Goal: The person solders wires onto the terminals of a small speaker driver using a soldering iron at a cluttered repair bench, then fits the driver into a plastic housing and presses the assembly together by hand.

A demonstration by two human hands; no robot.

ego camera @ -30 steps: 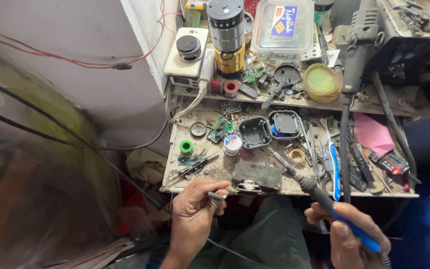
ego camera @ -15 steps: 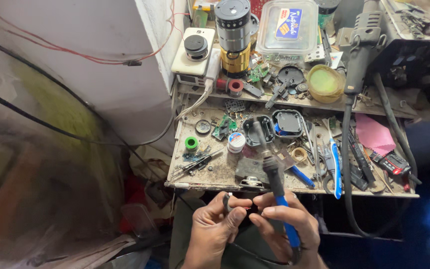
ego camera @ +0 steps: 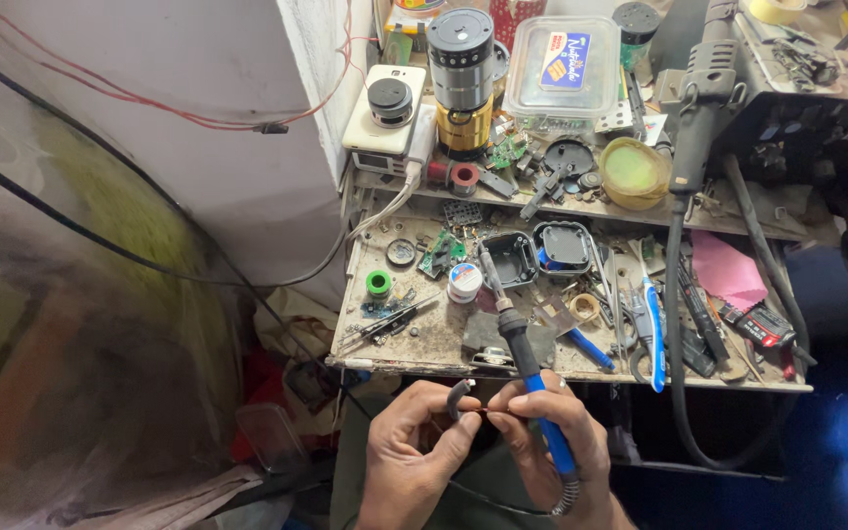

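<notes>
My left hand pinches the end of a thin black cable just below the front edge of the workbench. My right hand touches it; its fingertips hold the bared wire end at the cable tip. The same hand grips a blue-handled soldering iron, which points up and away over the bench, its tip near a small white tin. Both hands sit over my lap.
The bench carries a green solder spool, tweezers, black plastic casings, a circuit board, a pink cloth and hand tools. Behind stand a cylindrical speaker, a clear box and a hot-air wand. A white wall is left.
My right hand has come left with the soldering iron and met the left hand at the cable end. The iron now points upward over the bench.
</notes>
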